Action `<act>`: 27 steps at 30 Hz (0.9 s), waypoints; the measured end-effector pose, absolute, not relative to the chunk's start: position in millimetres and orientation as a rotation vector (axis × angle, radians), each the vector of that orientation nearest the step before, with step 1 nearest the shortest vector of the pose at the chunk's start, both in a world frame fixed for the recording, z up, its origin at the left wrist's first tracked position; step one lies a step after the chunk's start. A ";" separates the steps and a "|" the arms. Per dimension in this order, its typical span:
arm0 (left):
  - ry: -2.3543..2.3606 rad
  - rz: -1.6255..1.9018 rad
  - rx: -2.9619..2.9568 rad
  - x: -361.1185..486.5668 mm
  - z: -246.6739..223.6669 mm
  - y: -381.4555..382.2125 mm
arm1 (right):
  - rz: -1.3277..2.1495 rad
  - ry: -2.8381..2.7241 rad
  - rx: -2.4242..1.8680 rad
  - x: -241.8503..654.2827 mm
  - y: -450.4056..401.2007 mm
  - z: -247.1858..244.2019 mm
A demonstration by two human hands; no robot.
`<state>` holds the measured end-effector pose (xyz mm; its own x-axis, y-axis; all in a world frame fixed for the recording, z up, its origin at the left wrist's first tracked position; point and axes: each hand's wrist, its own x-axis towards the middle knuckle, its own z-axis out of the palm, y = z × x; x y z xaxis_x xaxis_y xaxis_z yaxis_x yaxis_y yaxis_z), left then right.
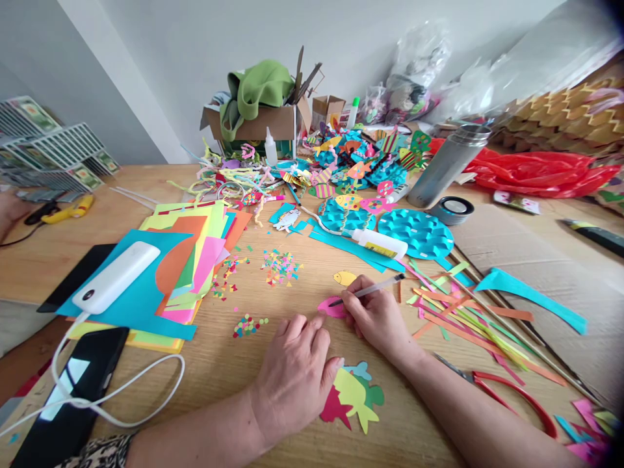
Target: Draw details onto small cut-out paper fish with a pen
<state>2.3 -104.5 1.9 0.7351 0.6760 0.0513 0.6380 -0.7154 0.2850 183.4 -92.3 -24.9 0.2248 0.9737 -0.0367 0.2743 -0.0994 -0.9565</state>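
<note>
My right hand is closed round a slim pen with a clear barrel and a dark end. The pen's tip touches a small pink paper fish that lies flat on the table. My left hand rests palm down, fingers loosely bent, with a fingertip at the near-left edge of the pink fish. Just beyond it lies a yellow paper fish with drawn lines. Several plain cut-out fish in green, red and blue are overlapped beside my left wrist.
Coloured paper dots and confetti lie left of the fish. Red-handled scissors and paper strips are at right. A glue bottle, metal flask and paper stack surround the work spot. A white cable loops near my left forearm.
</note>
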 end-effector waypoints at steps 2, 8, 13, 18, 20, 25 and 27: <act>1.038 0.221 2.692 2.5 2.0 -104.6 | 0.945 -1.204 -1.563 183.4 -92.3 -24.4; 1.033 0.221 2.684 2.4 1.0 -104.5 | 0.950 -1.190 -1.555 182.6 -92.6 -21.9; 1.038 0.194 2.678 2.3 0.7 -104.4 | 0.953 -1.206 -1.564 181.8 -93.0 -20.3; 1.039 0.199 2.684 2.8 0.8 -104.9 | 0.956 -1.198 -1.568 182.3 -93.0 -20.7; 1.040 0.196 2.687 3.0 1.3 -105.3 | 0.965 -1.192 -1.567 182.5 -93.0 -20.6; 1.045 0.207 2.693 2.4 1.7 -105.3 | 0.975 -1.201 -1.565 182.3 -92.9 -19.7; 1.042 0.214 2.694 2.2 1.4 -105.0 | 0.969 -1.208 -1.569 182.1 -92.8 -19.7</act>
<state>2.2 -105.0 1.4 0.7341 0.6773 0.0482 0.6414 -0.7150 0.2781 182.1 -92.8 -19.7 0.2148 0.9750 -0.0566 0.2667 -0.1143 -0.9570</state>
